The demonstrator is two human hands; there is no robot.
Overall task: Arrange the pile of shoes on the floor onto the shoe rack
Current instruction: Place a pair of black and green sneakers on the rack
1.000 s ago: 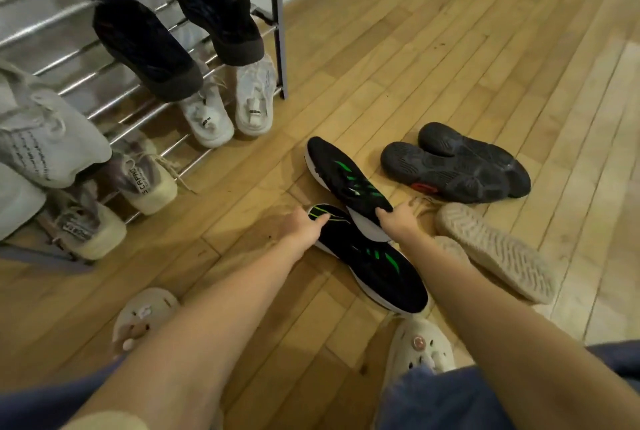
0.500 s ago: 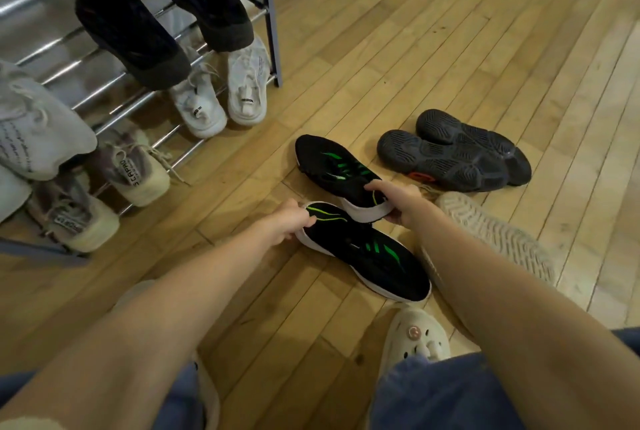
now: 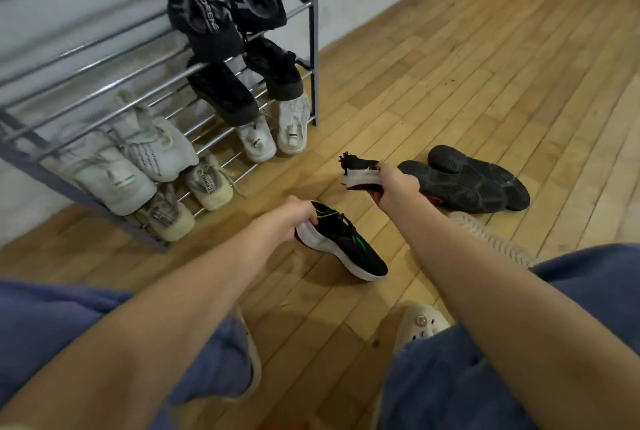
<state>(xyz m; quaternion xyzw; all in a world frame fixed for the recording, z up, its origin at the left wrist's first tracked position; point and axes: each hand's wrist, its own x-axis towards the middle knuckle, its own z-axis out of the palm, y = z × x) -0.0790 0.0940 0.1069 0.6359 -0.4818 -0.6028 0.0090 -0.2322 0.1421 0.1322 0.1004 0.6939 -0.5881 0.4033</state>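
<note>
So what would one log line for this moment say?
left hand: grips black green-striped sneaker | right hand: grips its mate | metal shoe rack: ahead

The wooden floor (image 3: 450,59) carries a metal shoe rack (image 3: 313,35) standing against the wall. Right of the rack, a pair of dark shoes (image 3: 464,184) lies sole-up on the boards. Nearer than that pair, a beige shoe (image 3: 485,239) lies sole-up too, partly hidden. On the rack's rails sit black sneakers (image 3: 221,49), white sneakers (image 3: 273,135) and pale grey ones (image 3: 138,159), perhaps three tiers, though blur obscures the upper rails.
</note>
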